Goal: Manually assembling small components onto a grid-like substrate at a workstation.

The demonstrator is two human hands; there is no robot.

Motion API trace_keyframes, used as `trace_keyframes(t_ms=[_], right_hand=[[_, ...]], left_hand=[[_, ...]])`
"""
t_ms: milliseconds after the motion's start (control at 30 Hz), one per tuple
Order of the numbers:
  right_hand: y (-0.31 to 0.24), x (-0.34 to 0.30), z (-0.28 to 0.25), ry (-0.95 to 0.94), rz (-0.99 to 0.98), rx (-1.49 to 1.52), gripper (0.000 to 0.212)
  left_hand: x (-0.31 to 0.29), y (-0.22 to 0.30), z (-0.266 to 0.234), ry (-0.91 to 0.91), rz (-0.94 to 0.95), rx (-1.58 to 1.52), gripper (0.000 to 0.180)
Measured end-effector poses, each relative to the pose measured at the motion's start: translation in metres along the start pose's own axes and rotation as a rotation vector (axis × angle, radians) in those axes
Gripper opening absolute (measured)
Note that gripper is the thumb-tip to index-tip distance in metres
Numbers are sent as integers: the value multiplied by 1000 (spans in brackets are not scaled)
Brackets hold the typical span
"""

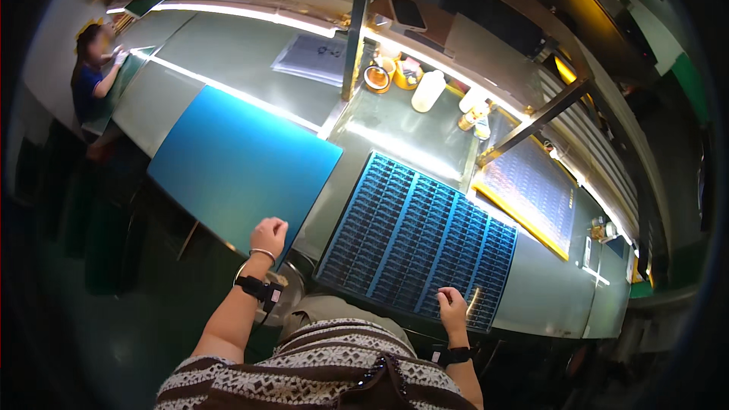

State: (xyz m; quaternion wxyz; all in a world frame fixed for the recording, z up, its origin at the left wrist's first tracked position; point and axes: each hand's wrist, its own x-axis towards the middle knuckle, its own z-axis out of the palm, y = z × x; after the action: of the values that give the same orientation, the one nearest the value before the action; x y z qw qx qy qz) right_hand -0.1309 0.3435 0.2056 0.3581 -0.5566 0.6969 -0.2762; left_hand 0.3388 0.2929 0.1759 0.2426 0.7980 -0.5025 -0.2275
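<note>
My left hand (269, 235) is curled closed over the near right corner of a plain blue sheet (235, 159); nothing shows in its fingers. To its right lies a panel (414, 239) patterned with rows of small dark and blue rectangles, split by lighter blue strips. Over this panel's near edge, toward the right, is my right hand (452, 307), its fingers drawn together in a pinch. Whatever may be between those fingertips is too small to make out. Whether either hand touches the surface below it, I cannot tell.
A yellow-edged frame with a pale patterned sheet (531, 190) lies right of the panel. Behind stand a white bottle (429, 91), a roll of tape (377, 77) and small containers (472, 118). Metal posts (357, 30) hold a shelf with a phone (408, 13). A person (99, 76) works far left.
</note>
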Motion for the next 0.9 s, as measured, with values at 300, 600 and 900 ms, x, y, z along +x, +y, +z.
trace_keyframes(t_ms=[300, 600, 900], right_hand=[[-83, 17, 17, -236, -26, -62, 15], [-91, 51, 5, -315, 2, -68, 14], [-68, 194, -24, 50, -81, 67, 9]], left_hand=[[84, 70, 92, 113, 431, 314, 61], [93, 84, 121, 93, 366, 365, 62], [93, 86, 113, 114, 373, 422, 63]])
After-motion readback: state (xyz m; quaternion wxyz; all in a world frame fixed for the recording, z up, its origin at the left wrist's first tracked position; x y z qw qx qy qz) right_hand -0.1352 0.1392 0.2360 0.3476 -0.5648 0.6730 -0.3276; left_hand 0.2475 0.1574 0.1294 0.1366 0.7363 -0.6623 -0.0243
